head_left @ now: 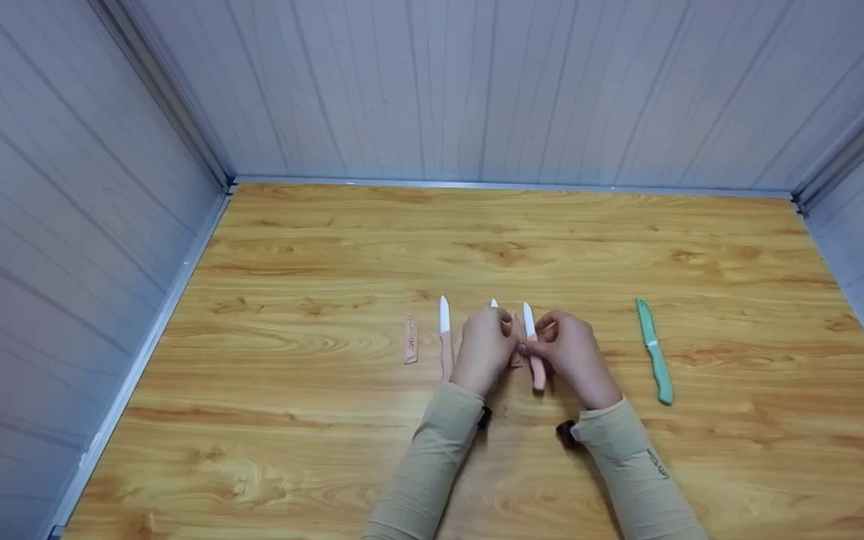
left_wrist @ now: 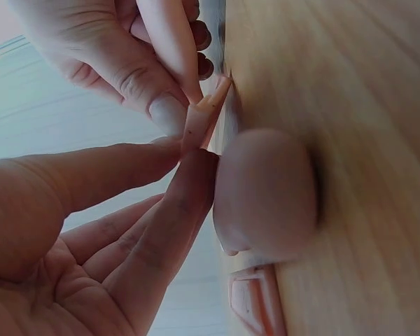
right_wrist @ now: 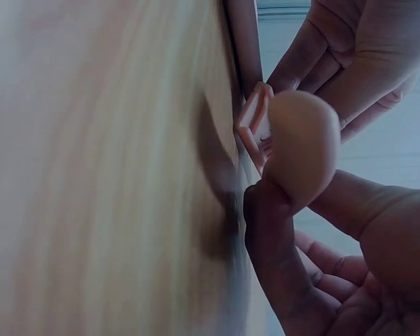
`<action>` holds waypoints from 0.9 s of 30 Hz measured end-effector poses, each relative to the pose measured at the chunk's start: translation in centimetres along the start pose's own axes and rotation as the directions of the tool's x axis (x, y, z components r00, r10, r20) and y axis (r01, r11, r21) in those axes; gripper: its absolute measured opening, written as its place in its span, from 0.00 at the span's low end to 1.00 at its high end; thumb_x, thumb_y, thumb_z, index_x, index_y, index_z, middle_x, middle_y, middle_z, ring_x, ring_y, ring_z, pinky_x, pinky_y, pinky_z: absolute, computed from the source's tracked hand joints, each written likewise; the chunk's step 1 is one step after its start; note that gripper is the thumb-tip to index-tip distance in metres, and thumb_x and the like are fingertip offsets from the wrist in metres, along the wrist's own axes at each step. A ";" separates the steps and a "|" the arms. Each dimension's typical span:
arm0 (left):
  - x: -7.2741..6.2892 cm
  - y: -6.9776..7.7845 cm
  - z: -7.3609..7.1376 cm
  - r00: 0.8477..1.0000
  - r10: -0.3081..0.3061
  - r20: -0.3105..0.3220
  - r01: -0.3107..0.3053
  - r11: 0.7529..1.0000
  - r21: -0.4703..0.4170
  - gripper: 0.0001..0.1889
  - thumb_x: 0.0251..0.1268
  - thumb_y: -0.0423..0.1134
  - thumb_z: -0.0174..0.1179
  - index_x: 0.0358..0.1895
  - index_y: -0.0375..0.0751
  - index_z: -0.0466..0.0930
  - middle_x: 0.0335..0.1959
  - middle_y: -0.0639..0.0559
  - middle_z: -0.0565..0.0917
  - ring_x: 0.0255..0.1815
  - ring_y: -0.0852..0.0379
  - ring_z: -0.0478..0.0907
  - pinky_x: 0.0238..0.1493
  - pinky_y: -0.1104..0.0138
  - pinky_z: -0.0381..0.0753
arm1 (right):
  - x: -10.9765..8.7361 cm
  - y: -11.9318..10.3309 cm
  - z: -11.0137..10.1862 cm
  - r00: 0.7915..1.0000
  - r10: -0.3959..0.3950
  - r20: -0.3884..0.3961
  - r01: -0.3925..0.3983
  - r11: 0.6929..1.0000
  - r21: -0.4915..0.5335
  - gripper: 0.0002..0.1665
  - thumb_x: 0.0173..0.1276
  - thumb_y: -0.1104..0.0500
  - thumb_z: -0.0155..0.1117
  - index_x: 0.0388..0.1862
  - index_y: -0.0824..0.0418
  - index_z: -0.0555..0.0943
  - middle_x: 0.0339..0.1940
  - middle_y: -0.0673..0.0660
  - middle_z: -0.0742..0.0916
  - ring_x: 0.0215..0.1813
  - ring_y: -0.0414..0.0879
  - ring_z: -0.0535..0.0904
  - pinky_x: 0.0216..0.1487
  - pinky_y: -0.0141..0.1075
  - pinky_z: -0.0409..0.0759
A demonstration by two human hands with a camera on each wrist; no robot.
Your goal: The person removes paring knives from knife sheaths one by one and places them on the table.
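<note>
In the head view my left hand pinches a small pink blade sheath between thumb and finger. My right hand holds a pink-handled knife with a white blade just right of that sheath, tip pointing away from me. The left wrist view shows the sheath's open end close beside the knife handle; whether they touch, I cannot tell. Partly hidden by my left hand, a second knife shows only its white tip. Left of that hand lies a third white-bladed, pink-handled knife.
Another pink sheath lies at the left of the row. A green knife with a green-covered blade lies to the right of my right hand. Pale panel walls border the wooden table at the back and sides.
</note>
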State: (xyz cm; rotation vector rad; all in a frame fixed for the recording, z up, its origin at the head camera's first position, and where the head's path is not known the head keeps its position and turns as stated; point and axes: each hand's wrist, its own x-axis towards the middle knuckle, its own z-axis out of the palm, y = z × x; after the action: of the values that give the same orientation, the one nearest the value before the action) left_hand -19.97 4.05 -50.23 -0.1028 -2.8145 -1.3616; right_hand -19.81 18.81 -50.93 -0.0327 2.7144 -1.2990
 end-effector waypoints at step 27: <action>0.0 0.0 0.0 1.000 -0.004 0.029 0.004 1.000 0.016 0.04 0.51 0.23 0.61 0.31 0.32 0.82 0.13 0.58 0.70 0.16 0.60 0.68 0.17 0.71 0.66 | -0.1 0.0 -0.6 0.999 0.019 0.041 -0.018 0.999 -0.030 0.19 0.56 0.62 0.73 0.45 0.70 0.82 0.26 0.54 0.83 0.27 0.44 0.76 0.30 0.35 0.75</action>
State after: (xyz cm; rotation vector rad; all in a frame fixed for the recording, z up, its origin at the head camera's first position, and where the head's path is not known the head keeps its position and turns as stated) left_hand -19.94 4.07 -50.26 -0.1178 -2.8496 -1.3495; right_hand -19.78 19.30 -50.52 -0.0364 2.6934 -1.2388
